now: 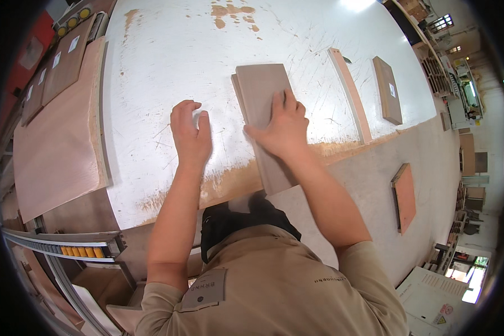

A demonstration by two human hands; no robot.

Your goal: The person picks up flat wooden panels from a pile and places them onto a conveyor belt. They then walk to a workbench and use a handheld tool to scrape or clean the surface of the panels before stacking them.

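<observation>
the right hand [283,127] lies spread flat on a stack of grey boards [261,106], pressing it to the white tabletop [162,67] near the worn front edge. the left hand [190,131] rests beside it, fingers curled loosely, empty. a wood strip [350,95] lies further right.

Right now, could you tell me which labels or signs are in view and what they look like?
White square sticker on the brown panel lying at the table's far right.
White stickers on the stacked boards at far left.
Warning stickers, red and yellow, on the white machine at bottom right.
</observation>
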